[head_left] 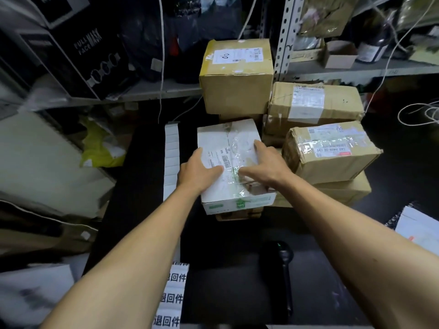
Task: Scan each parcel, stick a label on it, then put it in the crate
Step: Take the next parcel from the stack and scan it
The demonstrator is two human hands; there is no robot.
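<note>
At the upper left of the frame, a black carton printed "FULL FACE MASK" is seen on a grey shelf. Lower down, a strip of blank white labels is laid along the dark worktop, and a second strip printed with black characters is seen at the bottom edge. Just right of the blank strip, a white parcel is stacked on a flatter brown box. The left hand is pressed flat, fingers spread, on the parcel's left side beside its barcode label. The right hand is laid open on the taped top, with nothing gripped. Behind, a tall brown box marked "06" is stood. To the right, further brown parcels are piled. A black scanner is lain on the worktop at lower centre-right.
</note>
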